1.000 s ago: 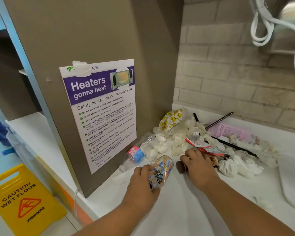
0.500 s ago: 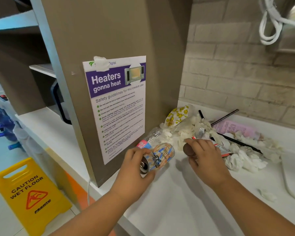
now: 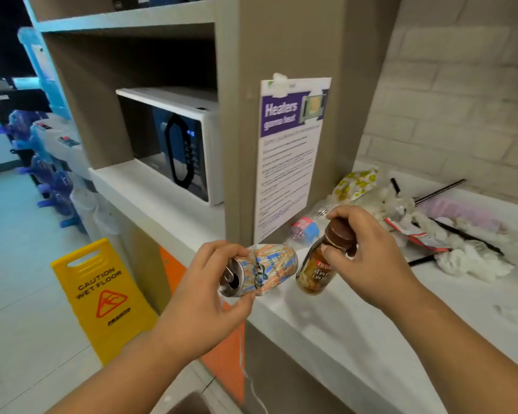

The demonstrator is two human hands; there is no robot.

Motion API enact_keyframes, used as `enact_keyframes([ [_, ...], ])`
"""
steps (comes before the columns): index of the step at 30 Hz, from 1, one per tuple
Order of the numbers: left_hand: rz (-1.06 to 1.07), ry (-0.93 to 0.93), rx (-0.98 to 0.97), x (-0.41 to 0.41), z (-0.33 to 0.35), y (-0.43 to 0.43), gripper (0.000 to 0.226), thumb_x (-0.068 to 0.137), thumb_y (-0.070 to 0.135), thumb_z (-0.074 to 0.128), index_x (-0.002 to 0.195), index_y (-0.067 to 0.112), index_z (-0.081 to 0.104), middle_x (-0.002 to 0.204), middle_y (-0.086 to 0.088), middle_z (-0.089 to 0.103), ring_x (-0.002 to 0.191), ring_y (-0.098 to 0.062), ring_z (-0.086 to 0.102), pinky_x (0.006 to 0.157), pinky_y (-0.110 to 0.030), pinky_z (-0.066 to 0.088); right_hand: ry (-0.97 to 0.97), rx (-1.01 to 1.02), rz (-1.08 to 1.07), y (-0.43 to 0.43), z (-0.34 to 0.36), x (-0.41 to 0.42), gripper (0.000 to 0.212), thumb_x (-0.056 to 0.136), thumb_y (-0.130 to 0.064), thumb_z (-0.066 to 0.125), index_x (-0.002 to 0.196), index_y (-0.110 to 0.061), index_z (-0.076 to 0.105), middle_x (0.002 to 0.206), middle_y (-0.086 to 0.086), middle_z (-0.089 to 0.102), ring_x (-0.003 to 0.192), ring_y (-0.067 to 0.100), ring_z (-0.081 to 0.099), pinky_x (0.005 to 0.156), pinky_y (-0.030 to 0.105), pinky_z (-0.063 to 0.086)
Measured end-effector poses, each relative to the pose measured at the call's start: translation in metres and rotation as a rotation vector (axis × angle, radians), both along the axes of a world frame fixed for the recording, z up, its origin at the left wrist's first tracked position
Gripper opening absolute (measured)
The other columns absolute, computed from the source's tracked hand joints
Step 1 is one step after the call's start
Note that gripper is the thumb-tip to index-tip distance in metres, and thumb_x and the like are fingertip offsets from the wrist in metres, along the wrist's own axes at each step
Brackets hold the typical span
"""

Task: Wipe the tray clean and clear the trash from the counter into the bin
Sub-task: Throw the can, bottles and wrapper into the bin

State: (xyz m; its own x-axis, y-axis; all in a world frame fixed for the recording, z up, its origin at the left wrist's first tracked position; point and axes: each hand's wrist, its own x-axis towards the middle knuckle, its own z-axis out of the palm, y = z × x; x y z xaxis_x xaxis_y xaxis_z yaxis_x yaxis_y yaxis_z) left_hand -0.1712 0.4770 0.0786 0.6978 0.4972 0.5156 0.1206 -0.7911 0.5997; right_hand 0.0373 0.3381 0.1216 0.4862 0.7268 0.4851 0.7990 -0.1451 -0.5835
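My left hand (image 3: 210,300) grips a dented orange-and-blue drink can (image 3: 263,270), held on its side above the front edge of the white counter (image 3: 356,333). My right hand (image 3: 368,258) holds a small brown bottle (image 3: 317,273) by its brown cap, lifted just right of the can. Behind them on the counter lies a pile of trash: crumpled white tissues (image 3: 467,258), a crushed clear plastic bottle (image 3: 305,228), a yellow smiley wrapper (image 3: 356,183), a red-and-white sachet (image 3: 413,234), black straws (image 3: 440,189). No tray and no bin can be made out.
A brown partition carrying a microwave safety poster (image 3: 287,156) stands left of the pile. A white microwave (image 3: 174,144) sits in the shelf beyond it. A yellow wet-floor sign (image 3: 102,294) stands on the tiled floor at the left. Brick wall behind the counter.
Both hands have lifted off the counter and drawn back toward me, the left with the can, the right with the brown bottle. The view has swung left, bringing the microwave into sight.
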Motion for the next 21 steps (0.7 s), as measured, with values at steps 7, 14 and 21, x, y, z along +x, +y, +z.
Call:
enact_keyframes([
  [7,0.107,0.104,-0.025,-0.088,-0.042,0.027,0.052,0.068,0.029,0.068,0.117,0.034,0.050,0.115,0.019,0.042,0.109,0.004,0.047,0.084,-0.003,0.037,0.024,-0.214,0.140,0.033,-0.044,-0.087,0.041,0.074,-0.018,0.064,0.106,-0.038,0.048,0.101,-0.019,0.049,0.089,0.003,0.048,0.075,0.020,0.044],
  [14,0.226,0.365,-0.198,-0.152,-0.130,0.057,0.051,0.071,0.033,0.070,0.118,0.033,0.049,0.113,0.016,0.042,0.098,0.003,0.047,0.076,-0.004,0.039,0.099,-0.571,0.280,0.069,-0.137,-0.153,0.034,0.078,-0.021,0.061,0.110,-0.032,0.053,0.109,-0.011,0.043,0.096,0.012,0.053,0.085,0.033,0.047],
  [21,0.422,0.581,-0.465,-0.177,-0.217,0.067,0.053,0.072,0.035,0.071,0.119,0.032,0.048,0.117,0.011,0.043,0.095,-0.010,0.055,0.079,-0.022,0.047,0.201,-0.900,0.373,0.094,-0.245,-0.167,0.029,0.085,-0.019,0.057,0.113,-0.028,0.053,0.114,-0.004,0.044,0.103,0.020,0.053,0.090,0.037,0.046],
])
